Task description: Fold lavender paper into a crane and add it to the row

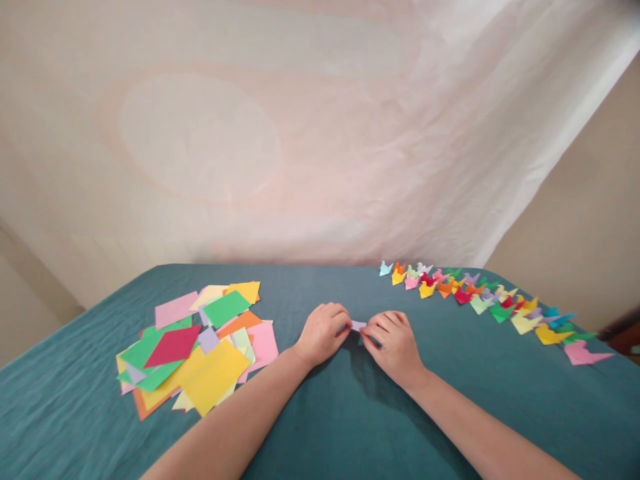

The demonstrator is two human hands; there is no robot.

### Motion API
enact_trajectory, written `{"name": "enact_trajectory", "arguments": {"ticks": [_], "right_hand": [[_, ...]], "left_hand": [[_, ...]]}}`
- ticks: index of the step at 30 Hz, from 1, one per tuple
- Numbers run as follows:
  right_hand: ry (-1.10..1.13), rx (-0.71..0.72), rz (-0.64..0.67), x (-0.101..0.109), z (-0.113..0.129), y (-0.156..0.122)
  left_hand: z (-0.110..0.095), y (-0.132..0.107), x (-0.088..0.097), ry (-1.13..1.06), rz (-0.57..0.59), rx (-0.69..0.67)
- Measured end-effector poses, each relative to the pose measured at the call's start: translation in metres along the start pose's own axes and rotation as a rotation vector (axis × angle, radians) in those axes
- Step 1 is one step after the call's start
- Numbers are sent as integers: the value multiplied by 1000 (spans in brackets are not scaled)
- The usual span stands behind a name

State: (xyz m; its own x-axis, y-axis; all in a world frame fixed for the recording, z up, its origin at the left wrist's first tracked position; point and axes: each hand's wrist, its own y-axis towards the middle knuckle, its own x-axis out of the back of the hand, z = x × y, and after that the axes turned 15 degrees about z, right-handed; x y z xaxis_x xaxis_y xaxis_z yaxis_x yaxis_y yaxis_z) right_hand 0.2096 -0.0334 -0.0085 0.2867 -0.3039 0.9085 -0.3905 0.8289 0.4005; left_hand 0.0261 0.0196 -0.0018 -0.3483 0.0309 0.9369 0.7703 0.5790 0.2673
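A small piece of folded lavender paper is stretched between my two hands, just above the table. My left hand pinches its left end between thumb and fingers. On the other side, my right hand grips the right end with thumb and fingertips. Only the middle strip of the paper shows; both ends are covered by fingers, so its full shape is hidden.
To the left lies a loose, overlapping pile of coloured paper sheets. Rows of small folded paper birds in many colours run along the right side. A dark green cloth covers the table, and a pale curtain hangs behind it.
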Motion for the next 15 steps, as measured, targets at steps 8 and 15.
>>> {"name": "enact_trajectory", "arguments": {"ticks": [8,15], "right_hand": [[-182,33,86,1,4,0],[-234,17,72,-11,0,3]], "left_hand": [[-2,0,2,-3,50,-58],[-3,1,3,26,137,-86]]}}
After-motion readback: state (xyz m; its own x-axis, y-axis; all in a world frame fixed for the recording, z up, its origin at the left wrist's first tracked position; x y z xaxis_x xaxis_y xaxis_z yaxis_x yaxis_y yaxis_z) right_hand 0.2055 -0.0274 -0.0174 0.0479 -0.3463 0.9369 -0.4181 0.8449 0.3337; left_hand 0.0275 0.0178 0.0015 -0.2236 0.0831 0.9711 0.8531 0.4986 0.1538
